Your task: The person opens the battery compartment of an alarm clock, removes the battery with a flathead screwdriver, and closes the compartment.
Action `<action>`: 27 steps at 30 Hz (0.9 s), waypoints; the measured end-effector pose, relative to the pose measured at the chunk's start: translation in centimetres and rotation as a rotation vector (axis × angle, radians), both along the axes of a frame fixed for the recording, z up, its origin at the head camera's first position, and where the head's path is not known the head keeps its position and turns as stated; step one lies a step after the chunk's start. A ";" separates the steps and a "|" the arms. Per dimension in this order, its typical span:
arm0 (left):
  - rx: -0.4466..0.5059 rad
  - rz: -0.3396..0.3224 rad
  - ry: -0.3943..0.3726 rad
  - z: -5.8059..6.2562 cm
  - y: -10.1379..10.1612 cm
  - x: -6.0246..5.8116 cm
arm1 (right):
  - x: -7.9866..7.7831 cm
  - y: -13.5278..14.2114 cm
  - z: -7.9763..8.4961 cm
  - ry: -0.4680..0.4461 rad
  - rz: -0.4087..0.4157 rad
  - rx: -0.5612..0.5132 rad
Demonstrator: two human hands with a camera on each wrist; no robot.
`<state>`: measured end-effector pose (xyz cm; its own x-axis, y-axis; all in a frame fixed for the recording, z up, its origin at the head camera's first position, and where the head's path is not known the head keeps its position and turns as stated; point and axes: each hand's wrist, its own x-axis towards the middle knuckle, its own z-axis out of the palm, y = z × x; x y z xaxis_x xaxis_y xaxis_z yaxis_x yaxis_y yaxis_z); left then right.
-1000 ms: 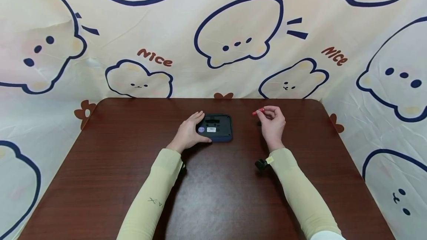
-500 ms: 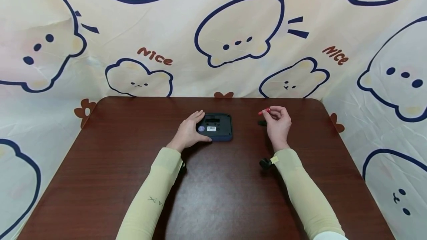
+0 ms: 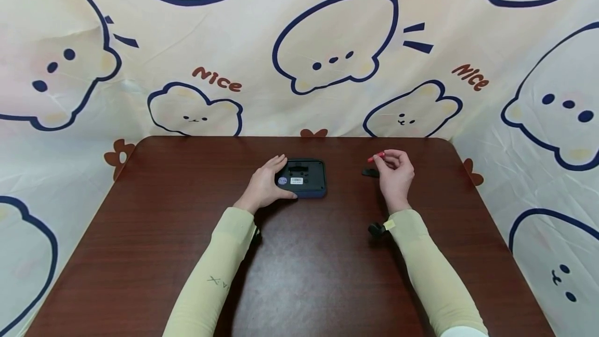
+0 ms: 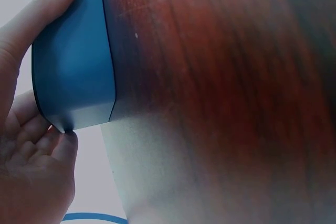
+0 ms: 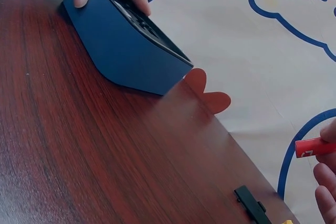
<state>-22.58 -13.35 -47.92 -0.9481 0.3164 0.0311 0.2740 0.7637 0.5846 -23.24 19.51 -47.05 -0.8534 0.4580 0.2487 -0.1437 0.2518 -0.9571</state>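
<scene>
My left hand (image 3: 262, 187) grips the left end of a dark blue box-shaped device (image 3: 310, 194), thumb on the near side and fingers at the far side. Its black back faces up, with a white barcode label (image 3: 297, 181) and a dark open battery slot (image 3: 298, 169). In the left wrist view the device's blue side (image 4: 76, 61) shows between thumb and fingers. Over to the right, my right hand (image 3: 396, 178) pinches a small red battery (image 3: 376, 157) between thumb and fingertips, above the table. On the tabletop just left of that hand lies a black battery cover (image 3: 370, 173).
The brown wooden table (image 3: 299, 264) ends at the back against a cream cartoon-print cloth (image 3: 262, 40). A sliver of something yellow (image 5: 287, 222) shows beside the cover in the right wrist view. A black wrist camera (image 3: 376, 230) sits at the right sleeve.
My right hand has shifted to the right with the battery, uncovering more of the black cover on the table. The left hand and the device have stayed put.
</scene>
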 end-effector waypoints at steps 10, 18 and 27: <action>0.003 0.001 0.009 -0.1 -0.1 0.0 | -0.1 0.6 -0.3 0.021 -0.033 -0.008; -0.007 0.001 0.009 -0.2 -0.1 -0.1 | 0.1 1.2 -0.1 0.019 -0.059 -0.022; 0.002 -0.006 0.023 -0.2 -0.1 -0.1 | 0.1 2.0 -0.3 -0.002 -0.084 -0.026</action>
